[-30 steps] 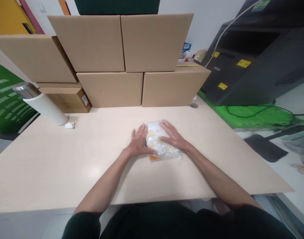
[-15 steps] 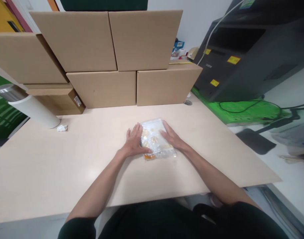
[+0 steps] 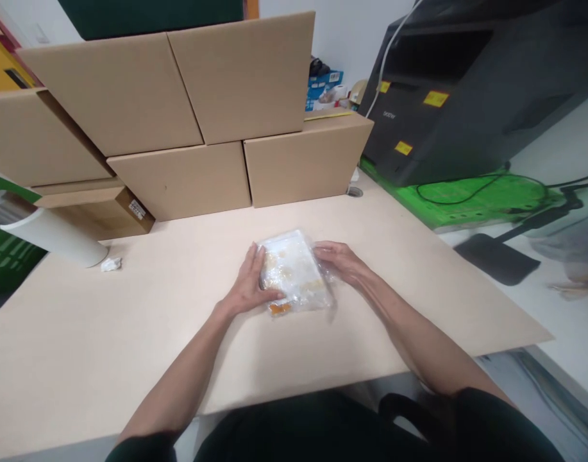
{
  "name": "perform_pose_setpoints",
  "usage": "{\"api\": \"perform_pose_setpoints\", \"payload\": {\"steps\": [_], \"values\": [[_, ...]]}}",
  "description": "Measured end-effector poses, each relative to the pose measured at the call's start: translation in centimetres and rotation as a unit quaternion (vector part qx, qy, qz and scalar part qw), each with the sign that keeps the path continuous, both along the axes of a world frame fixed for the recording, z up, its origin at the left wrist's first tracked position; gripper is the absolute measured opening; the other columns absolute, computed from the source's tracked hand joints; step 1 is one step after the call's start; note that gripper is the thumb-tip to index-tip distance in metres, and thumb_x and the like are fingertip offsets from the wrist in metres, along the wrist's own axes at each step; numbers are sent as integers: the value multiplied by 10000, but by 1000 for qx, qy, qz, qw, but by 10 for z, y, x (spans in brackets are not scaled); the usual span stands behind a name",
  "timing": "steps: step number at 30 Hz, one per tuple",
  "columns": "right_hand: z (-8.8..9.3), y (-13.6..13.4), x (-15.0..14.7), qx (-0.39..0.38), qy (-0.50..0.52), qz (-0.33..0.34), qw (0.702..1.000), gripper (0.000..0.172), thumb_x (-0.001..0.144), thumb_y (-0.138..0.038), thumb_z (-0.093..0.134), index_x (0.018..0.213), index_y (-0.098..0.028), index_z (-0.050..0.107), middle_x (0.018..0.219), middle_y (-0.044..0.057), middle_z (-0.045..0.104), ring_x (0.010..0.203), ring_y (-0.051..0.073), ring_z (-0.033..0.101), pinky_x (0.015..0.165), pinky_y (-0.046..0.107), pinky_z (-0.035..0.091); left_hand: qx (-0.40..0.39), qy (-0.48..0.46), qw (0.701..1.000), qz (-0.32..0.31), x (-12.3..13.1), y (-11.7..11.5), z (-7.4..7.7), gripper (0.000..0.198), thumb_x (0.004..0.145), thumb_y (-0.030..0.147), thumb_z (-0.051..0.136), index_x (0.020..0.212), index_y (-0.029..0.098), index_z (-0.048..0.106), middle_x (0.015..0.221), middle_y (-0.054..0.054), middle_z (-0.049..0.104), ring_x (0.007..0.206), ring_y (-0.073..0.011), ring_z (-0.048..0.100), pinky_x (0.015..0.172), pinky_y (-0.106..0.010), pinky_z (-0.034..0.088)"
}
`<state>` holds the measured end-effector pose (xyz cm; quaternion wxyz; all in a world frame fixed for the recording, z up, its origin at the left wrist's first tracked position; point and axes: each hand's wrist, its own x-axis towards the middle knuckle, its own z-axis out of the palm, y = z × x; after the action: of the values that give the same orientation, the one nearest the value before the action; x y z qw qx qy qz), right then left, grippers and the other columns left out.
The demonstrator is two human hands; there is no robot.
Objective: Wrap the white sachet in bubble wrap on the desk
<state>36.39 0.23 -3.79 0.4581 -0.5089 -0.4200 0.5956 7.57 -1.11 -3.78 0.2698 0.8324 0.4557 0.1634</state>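
Note:
A flat white packet in clear plastic wrap [image 3: 296,269] lies on the pale wooden table [image 3: 178,269], with yellowish patterns and an orange patch at its near left corner. My left hand [image 3: 249,282] rests along its left edge, fingers apart and pointing away from me, thumb over the near left part. On the packet's right side, my right hand [image 3: 340,260] is turned on edge, its fingers together against the loose clear wrap. What those fingers grip, if anything, is too small to make out.
Stacked cardboard boxes [image 3: 294,170] line the table's back edge. At the left stand a white cylinder with a metallic top [image 3: 58,234] and a crumpled white scrap [image 3: 111,264]. A large dark printer [image 3: 433,115] sits on a green surface [image 3: 467,202] at the right.
My right hand has moved off the packet's top to its right edge and turned on its side. The view has shifted and tilted slightly; my left hand stays at the left edge.

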Motion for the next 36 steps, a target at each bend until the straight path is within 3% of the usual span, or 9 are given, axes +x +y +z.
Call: {"api": "perform_pose_setpoints", "payload": {"steps": [6, 11, 18, 21, 25, 27, 31, 33, 36], "values": [[14, -5, -8, -33, 67, 64, 995, 497, 561, -364, 880, 987, -190, 691, 972, 78, 754, 868, 254, 705, 784, 392, 571, 7, -40, 999, -6, 2, -3, -1, 1200, 762, 766, 611, 1595, 259, -89, 1648, -183, -184, 1510, -379, -157, 1205, -591, 122], [22, -11, -21, -26, 103, 2, 994, 557, 509, -191, 848, 1035, -218, 667, 982, 38, 751, 889, 227, 690, 761, 332, 545, 110, 13, 994, 14, 9, -11, 11, 1174, 734, 809, 591, 1602, 294, -8, 1629, -174, -251, 1476, -466, -199, 1141, -713, 7], [29, -16, -25, -21, 125, -44, 991, 482, 489, -151, 814, 950, -206, 683, 840, 9, 739, 741, 175, 650, 648, 277, 494, 254, 114, 960, 20, 24, -29, 19, 1282, 589, 827, 701, 1596, 235, 174, 1659, -211, -66, 1451, -550, -179, 1093, -766, -63], [32, -18, -27, -19, 135, -57, 989, 422, 502, -181, 838, 896, -199, 688, 834, 10, 733, 726, 170, 646, 647, 277, 495, 279, 145, 949, 27, 28, -33, 18, 1338, 537, 785, 773, 1592, 203, 193, 1655, -229, 65, 1466, -558, -100, 1096, -761, -83], [33, -20, -30, -22, 142, -53, 988, 404, 536, -288, 881, 877, -191, 687, 802, 6, 720, 694, 161, 641, 629, 274, 490, 257, 148, 955, -25, 34, -37, 14, 1362, 552, 854, 692, 1597, 168, 150, 1646, -245, 112, 1485, -533, -14, 1115, -753, -36], [32, -20, -30, -16, 145, -56, 988, 434, 523, -321, 899, 880, -191, 689, 787, 0, 716, 683, 155, 636, 627, 271, 487, 224, 138, 963, -53, 35, -40, 12, 1235, 674, 796, 665, 1602, 189, 119, 1654, -225, 94, 1500, -497, 12, 1131, -738, 48], [30, -19, -28, 3, 134, -63, 989, 455, 523, -364, 911, 891, -199, 700, 816, 2, 722, 698, 158, 640, 652, 282, 488, 184, 73, 979, -52, 32, -41, 9, 709, 968, 398, 532, 1586, 290, 202, 1667, -127, 148, 1530, -392, 69, 1165, -671, 142], [30, -18, -25, 21, 129, -72, 989, 431, 531, -367, 913, 869, -205, 702, 799, -9, 712, 692, 151, 634, 657, 280, 482, 175, -14, 983, -42, 29, -39, 9, 556, 1005, 282, 441, 1548, 293, 323, 1633, -106, 280, 1525, -339, 167, 1188, -616, 168], [31, -15, -19, 49, 121, -91, 987, 411, 529, -348, 917, 855, -205, 711, 761, -28, 690, 660, 123, 607, 644, 262, 465, 137, -197, 970, 25, 23, -33, 15, 440, 1008, 302, 424, 1437, 251, 507, 1497, -101, 511, 1425, -278, 417, 1182, -502, 296]]}}
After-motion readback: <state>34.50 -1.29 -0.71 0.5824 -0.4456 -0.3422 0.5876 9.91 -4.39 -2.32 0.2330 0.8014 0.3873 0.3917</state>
